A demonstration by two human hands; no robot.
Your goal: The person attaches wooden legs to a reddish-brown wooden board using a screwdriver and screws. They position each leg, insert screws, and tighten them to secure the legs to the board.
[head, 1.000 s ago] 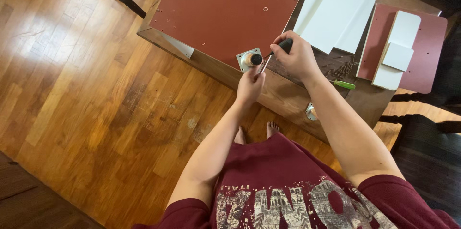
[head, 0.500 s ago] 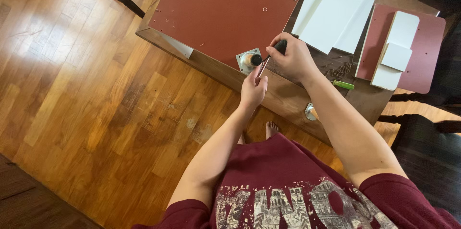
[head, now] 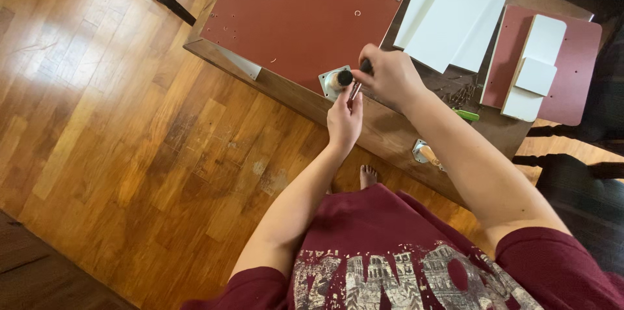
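Screwdriver (head: 357, 84) on corner mounting plate (head: 333, 82), frame centre.
Right hand (head: 390, 76) gripped the rigid handle; left hand (head: 344, 118) pinched the thin, slippery shaft.

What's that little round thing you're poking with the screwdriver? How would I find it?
Find the big red-brown board on the wooden table. At its near corner sits a square metal plate carrying a short, black-tipped wooden furniture leg, the only round, upright piece on that board.

A home room: polished wooden floor (head: 117, 128), wooden table (head: 390, 131), bare foot (head: 368, 175).
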